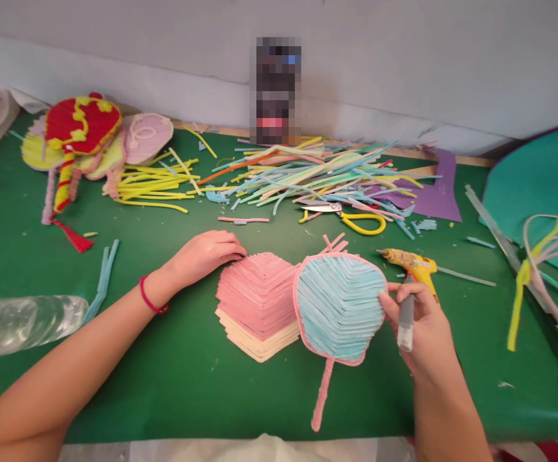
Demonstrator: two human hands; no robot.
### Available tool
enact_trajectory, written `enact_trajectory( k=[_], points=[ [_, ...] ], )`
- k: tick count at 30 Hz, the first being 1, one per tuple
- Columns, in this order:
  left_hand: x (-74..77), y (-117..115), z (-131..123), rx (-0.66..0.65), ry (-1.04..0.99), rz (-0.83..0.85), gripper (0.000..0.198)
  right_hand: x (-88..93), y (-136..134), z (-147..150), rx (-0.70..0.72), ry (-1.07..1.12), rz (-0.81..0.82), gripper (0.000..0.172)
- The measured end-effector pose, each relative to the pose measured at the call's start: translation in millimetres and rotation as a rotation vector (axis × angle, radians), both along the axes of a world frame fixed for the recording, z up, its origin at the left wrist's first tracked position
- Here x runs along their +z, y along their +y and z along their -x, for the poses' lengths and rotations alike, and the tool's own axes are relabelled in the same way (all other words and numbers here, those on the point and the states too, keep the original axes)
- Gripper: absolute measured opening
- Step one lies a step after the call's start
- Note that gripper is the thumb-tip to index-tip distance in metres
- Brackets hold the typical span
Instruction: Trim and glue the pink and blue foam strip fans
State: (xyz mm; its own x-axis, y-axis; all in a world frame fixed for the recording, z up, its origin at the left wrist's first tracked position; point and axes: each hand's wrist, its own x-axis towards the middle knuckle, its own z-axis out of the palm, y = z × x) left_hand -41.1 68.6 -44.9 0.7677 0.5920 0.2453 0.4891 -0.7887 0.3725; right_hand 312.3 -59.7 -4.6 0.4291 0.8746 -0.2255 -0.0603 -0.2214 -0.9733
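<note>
In my right hand (pixel 423 317), the thumb and fingers pinch the right edge of a blue hand fan (pixel 341 305). It has a pink rim and a twisted pink handle pointing down. A slim grey tool with a clear end (pixel 406 314) is also tucked in that hand; its kind is unclear. The fan overlaps a flat panel of pink and cream fuzzy sticks (pixel 260 295) laid in a V pattern. My left hand (pixel 211 250) rests on the table, fingers extended, their tips touching the panel's upper left edge. Loose pink sticks (pixel 334 244) poke out behind the fan.
Beyond my hands lie yellow-handled scissors (pixel 365 222), a heap of coloured sticks (pixel 308 173) and a yellow glue gun (pixel 411 262). Finished fans (pixel 84 125) sit at the back left, a plastic bottle (pixel 33 321) at the left. A blurred-out upright object (pixel 276 90) leans at the wall.
</note>
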Motion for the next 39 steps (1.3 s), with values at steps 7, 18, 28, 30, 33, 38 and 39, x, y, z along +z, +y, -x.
enact_trajectory(
  k=[7,18,28,30,33,38,39],
  points=[
    [-0.1,-4,-1,0.007,-0.042,-0.048,0.016,-2.8,1,1,-0.004,0.03,0.001,0.035],
    [-2.6,-8,-1,0.022,-0.025,-0.103,0.019,2.7,1,-5,-0.04,-0.015,-0.025,0.039],
    [2.3,-11,-4,0.106,0.059,-0.13,0.028,13.2,-4,-40,-0.198,-0.014,-0.118,0.033],
    [10.0,-4,2,0.086,0.071,-0.102,0.029,17.1,-6,-49,-0.224,-0.022,-0.137,0.031],
    [29.6,-1,1,0.134,0.037,-0.09,0.028,18.2,-10,-62,-0.272,-0.055,-0.162,0.03],
    [47.6,-56,-55,0.102,0.019,-0.067,0.039,8.0,-11,-73,-0.313,-0.06,-0.17,0.035],
    [45.0,-72,-70,0.037,0.045,-0.052,0.045,5.9,-11,-73,-0.315,-0.057,-0.174,0.037]
  ],
)
